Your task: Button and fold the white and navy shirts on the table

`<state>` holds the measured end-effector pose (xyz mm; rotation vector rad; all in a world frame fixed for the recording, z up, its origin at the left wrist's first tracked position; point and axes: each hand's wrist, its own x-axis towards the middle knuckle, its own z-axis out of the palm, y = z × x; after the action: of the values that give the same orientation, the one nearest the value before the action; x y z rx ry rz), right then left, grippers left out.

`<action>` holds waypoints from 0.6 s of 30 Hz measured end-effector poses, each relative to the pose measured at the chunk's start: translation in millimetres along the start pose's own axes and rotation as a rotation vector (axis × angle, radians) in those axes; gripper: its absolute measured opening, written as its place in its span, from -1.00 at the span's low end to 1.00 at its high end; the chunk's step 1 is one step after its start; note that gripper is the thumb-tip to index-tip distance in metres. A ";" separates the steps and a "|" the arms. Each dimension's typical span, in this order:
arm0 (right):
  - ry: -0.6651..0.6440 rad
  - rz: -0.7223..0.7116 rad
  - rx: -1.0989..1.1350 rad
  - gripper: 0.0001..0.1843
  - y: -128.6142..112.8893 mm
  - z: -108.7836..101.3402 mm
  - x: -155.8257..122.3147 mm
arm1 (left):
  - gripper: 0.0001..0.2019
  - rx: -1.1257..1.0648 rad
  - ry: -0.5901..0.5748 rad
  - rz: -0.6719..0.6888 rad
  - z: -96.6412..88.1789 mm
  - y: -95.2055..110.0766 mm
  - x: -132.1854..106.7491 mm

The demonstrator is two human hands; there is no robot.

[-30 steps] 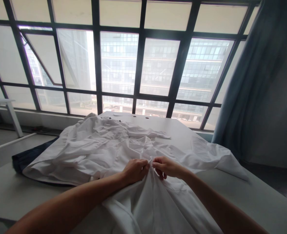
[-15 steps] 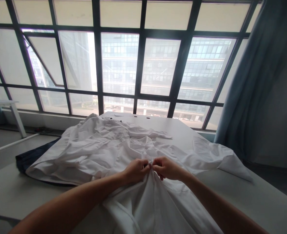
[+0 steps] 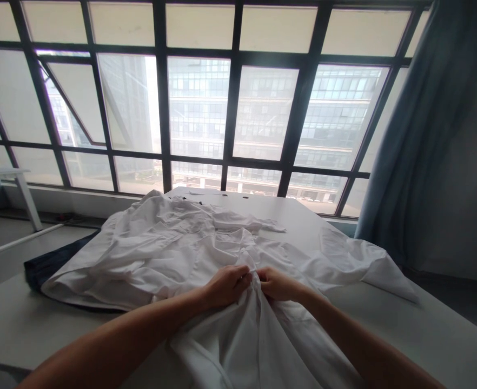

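Left hand and right hand clamp a white shirt; dark cloth pokes out beneath it.

Strong daylight poured through the tall gridded window, leaving the scene bright but backlit, and the buildings beyond looked pale and hazy. The white shirt on the desk showed only soft, shallow shadows in its folds. The blue curtain and wall fell dimmer. Wide-angle distortion bowed the window's frames toward the picture's edges.
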<state>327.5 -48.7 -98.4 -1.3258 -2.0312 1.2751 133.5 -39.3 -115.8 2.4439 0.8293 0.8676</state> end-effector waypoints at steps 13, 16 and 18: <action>0.101 0.052 -0.056 -0.89 -16.9 -3.6 -13.7 | -0.69 0.032 0.019 -0.062 0.9 1.7 2.7; 0.132 0.027 -0.006 -0.92 -12.9 0.4 -10.0 | -0.69 -0.007 -0.002 -0.095 1.7 -0.5 2.6; 0.148 -0.013 0.027 -0.94 -12.3 2.1 -9.0 | -0.72 -0.053 -0.036 -0.129 3.1 -3.1 2.4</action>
<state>324.0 -59.2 -87.7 -1.3507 -1.9121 1.1590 135.9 -36.0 -118.7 2.3250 0.9271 0.7866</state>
